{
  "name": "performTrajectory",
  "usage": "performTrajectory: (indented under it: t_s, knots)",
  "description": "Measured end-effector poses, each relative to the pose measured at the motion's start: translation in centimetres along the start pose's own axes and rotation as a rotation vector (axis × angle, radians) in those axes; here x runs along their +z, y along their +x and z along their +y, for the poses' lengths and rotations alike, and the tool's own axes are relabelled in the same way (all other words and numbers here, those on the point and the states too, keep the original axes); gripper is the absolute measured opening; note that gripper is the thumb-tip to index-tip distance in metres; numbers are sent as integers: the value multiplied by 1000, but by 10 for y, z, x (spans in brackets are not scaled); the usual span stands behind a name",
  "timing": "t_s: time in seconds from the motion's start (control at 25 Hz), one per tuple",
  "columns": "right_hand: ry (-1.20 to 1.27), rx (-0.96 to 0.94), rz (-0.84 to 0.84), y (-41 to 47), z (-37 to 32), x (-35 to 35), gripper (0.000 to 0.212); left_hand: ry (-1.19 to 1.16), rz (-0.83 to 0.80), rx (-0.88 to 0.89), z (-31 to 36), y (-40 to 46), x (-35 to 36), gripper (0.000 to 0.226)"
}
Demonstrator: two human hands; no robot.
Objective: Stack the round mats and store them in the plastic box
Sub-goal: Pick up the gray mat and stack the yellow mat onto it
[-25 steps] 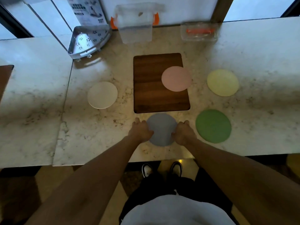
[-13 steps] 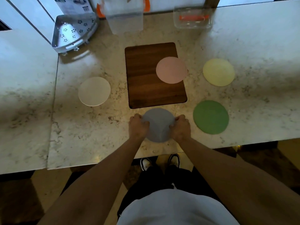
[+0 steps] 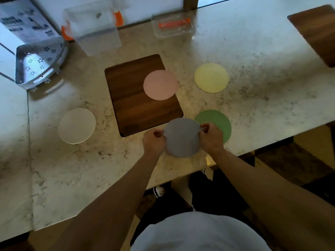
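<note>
In the head view, a round grey mat [image 3: 182, 137] is pinched at its opposite edges by the left hand [image 3: 153, 141] and the right hand [image 3: 211, 137], above the near edge of the marbled stone table [image 3: 253, 98], partly covering a round green mat [image 3: 218, 124]. A clear plastic box with orange clips [image 3: 94, 27] is seen at the far edge.

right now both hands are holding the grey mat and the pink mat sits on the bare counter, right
Not quite. The head view shows the pink mat lying mostly on the wooden board, not the bare counter. Both the left hand and right hand do hold the grey mat.
</note>
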State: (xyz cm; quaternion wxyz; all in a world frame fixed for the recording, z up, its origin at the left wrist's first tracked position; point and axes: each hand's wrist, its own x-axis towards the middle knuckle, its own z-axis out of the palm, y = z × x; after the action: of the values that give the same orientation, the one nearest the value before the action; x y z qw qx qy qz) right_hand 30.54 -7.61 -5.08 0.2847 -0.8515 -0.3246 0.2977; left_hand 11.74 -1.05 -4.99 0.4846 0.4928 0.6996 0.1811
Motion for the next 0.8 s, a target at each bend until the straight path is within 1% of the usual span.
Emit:
performTrajectory:
  t_s: [0.2,0.32,0.48,0.68,0.8]
  knots:
    - [24,-16,-47,43,34,-47,12,-109,-27,-9,29,-4,55,14]
    - [36,-27,-83,64,50,-68,12,-93,-34,-19,41,-10,77,15]
    - [-7,-55,-136,85,63,-82,15,-101,-3,-97,49,-10,99,15]
    - [-72,-80,-151,94,65,-82,17,3,12,-143,54,-8,110,16]
    - [-95,-53,-133,93,63,-81,17,136,-5,-88,60,-7,113,11]
